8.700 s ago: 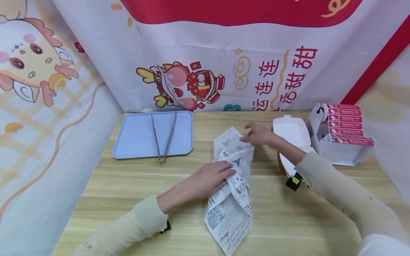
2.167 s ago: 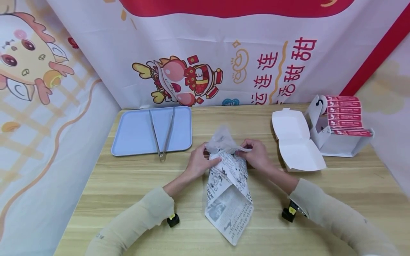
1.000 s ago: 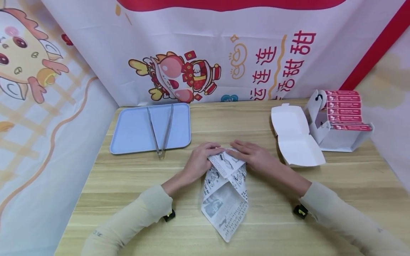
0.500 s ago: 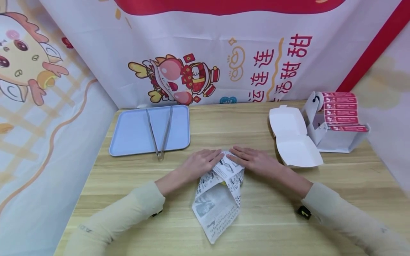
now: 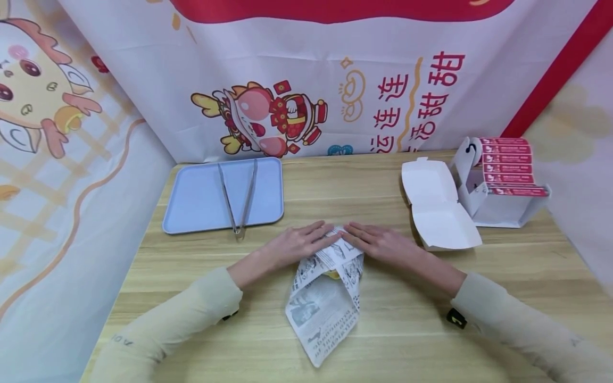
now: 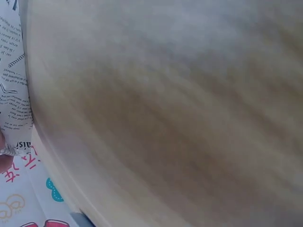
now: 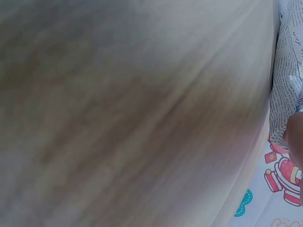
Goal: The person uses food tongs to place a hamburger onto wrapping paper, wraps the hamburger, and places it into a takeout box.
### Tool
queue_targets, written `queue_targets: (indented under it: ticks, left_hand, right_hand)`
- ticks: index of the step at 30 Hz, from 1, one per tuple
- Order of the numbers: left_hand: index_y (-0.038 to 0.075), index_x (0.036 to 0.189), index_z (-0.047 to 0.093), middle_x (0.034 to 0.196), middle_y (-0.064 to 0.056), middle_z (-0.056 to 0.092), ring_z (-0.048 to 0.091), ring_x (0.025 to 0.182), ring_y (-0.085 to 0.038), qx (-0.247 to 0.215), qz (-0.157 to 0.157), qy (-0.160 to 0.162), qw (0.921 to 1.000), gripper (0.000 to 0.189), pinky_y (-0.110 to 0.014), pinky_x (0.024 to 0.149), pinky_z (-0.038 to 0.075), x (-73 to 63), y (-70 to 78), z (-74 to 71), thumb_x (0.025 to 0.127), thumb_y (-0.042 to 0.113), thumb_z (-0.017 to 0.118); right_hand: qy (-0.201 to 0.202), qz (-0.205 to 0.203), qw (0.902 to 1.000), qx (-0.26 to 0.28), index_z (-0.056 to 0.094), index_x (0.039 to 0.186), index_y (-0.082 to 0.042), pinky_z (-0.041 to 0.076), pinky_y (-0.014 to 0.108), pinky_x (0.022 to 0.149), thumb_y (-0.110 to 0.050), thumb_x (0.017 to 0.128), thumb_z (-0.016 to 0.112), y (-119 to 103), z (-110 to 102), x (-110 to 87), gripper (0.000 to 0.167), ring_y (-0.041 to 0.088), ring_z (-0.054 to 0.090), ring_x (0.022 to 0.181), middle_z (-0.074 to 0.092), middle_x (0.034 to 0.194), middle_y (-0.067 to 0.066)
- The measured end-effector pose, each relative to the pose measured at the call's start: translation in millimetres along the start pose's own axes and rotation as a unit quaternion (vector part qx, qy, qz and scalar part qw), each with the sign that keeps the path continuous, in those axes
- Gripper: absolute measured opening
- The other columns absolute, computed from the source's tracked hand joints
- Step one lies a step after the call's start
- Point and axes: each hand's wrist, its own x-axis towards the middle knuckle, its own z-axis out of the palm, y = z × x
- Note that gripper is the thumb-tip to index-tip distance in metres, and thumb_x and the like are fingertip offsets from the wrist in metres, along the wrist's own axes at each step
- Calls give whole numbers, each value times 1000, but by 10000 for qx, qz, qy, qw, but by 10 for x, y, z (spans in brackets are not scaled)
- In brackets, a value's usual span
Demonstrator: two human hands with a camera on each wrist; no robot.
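Newspaper-print wrapping paper (image 5: 322, 319) lies at the centre of the frame, its loose tip pointing to the lower edge, and both your hands are on its upper end. Your left hand (image 5: 296, 244) lies with its fingers extended and side by side on the upper-left edge; your right hand (image 5: 383, 244) mirrors it on the upper right, fingers likewise straight, the two sets of fingertips nearly meeting. Neither seems to pinch anything, though your thumbs are too hidden to tell. Under your fingers the far flap is already down over the two side folds, so I judge three sides of the wrap to be done. Just below that flap a yellow item (image 5: 332, 274) peeps from the gap; what it is, you cannot tell from here. The near flap lies spread on the wooden table (image 5: 206, 308), not yet turned in, and looks like the part left. Farther out, the white box (image 5: 438, 218) at right of centre is lidded back with nothing in it, beside the label dispenser (image 5: 507, 210) and its red labels (image 5: 507, 167), while the tongs (image 5: 248, 197) rest on the blue tray (image 5: 196, 202) at left of centre.
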Motion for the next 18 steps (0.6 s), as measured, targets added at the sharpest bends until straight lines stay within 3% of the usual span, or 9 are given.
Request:
queue_targets:
  ticks: [4, 7, 10, 14, 18]
  left_hand:
    - [19, 158, 27, 162, -9, 33, 38, 146, -28, -18, 270, -399, 9988, 70, -36, 95, 57, -3, -21, -34, 97, 5, 58]
    - [20, 159, 23, 164, -7, 29, 35, 149, -26, -31, 342, -646, 9973, 67, -41, 104, 52, -6, -29, -63, 101, 12, 56]
    - [21, 160, 22, 164, -5, 29, 33, 150, -25, -144, 304, -861, 9957, 66, -43, 107, 50, -16, -28, -92, 102, 15, 54]
    - [21, 160, 20, 164, -4, 29, 31, 151, -25, -435, 156, -1096, 9929, 79, -43, 108, 49, -32, -13, -119, 95, 12, 63]
    - [21, 161, 18, 165, -3, 27, 32, 150, -28, -654, -3, -1241, 9901, 82, -44, 108, 49, -36, 18, -146, 94, 13, 65]
  right_hand:
    - [44, 20, 10000, 23, 40, 152, -7, 56, 42, 96, -5, 92, 66, -15, -14, 3, 65, 30, 54, 134, 52, 148, 16]
    - [-64, 70, 9999, 140, 37, 153, -7, 56, 42, 96, -6, 93, 66, -16, -32, -1, 66, 30, 54, 134, 50, 150, 17]
    - [-35, 258, 9991, 335, 39, 151, -5, 58, 40, 92, -6, 92, 68, 1, -63, -21, 66, 29, 59, 129, 53, 148, 16]
    - [277, 572, 9974, 324, 49, 145, -4, 61, 38, 82, -5, 90, 70, 50, -90, -69, 59, 28, 68, 116, 61, 138, 15]
    - [612, 813, 9944, 300, 51, 144, -4, 61, 42, 82, -2, 91, 67, 65, -125, -145, 56, 31, 69, 112, 64, 134, 17]
